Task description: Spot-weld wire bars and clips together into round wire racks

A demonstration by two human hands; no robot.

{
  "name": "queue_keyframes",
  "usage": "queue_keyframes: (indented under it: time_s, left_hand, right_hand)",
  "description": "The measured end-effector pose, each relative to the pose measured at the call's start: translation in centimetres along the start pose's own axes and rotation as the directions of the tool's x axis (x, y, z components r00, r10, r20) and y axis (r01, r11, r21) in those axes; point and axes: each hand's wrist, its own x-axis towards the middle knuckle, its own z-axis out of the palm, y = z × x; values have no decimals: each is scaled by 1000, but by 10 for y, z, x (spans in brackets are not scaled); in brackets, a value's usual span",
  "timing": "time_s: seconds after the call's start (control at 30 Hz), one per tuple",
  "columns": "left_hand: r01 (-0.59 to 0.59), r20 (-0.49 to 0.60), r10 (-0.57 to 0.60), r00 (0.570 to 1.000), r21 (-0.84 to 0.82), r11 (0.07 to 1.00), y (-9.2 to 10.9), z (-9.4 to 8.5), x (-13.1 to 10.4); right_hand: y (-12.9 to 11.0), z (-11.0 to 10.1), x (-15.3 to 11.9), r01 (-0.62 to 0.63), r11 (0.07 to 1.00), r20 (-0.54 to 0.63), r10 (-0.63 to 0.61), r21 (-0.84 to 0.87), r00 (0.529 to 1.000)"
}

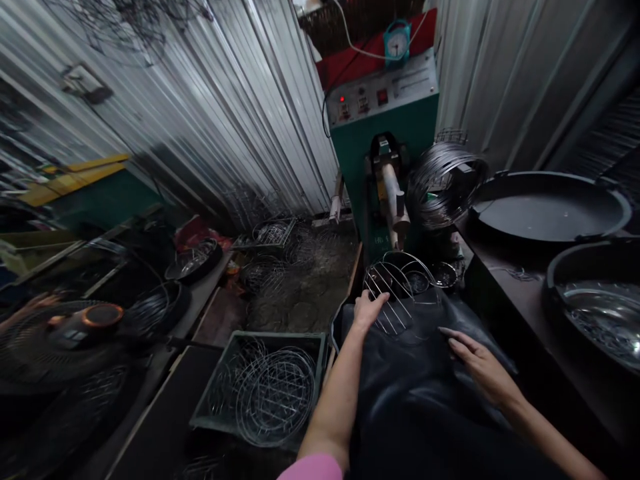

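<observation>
My left hand (369, 311) grips the edge of a round wire rack (393, 297) with straight parallel bars. The rack is tilted above the dark apron (400, 373) over my lap. To the right of it, my right hand (473, 360) hovers near the apron, apart from the rack. Its fingers are stretched forward and I make out nothing between them. Just beyond the rack stands a green machine (350, 157) with a pale rod-like arm (393, 190) and a lit red lamp.
A green crate (200, 403) of round wire racks stands left of my legs. Coiled wire (445, 183) sits beside the machine. Black basins (550, 207) line the right bench. At left are a fan (40, 347) and another person's hand (35, 307).
</observation>
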Motion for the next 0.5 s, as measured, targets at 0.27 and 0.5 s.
queue_keyframes:
  time_s: [0.27,0.5]
  left_hand:
    - [59,65,-63,996,61,996,-7,19,-12]
    - [83,-23,-89,996,-180,980,-27,5,-27]
  right_hand:
    - [8,14,-18,-219,929,8,226,297,974]
    - [22,16,-22,-366,715,111,378,596,919]
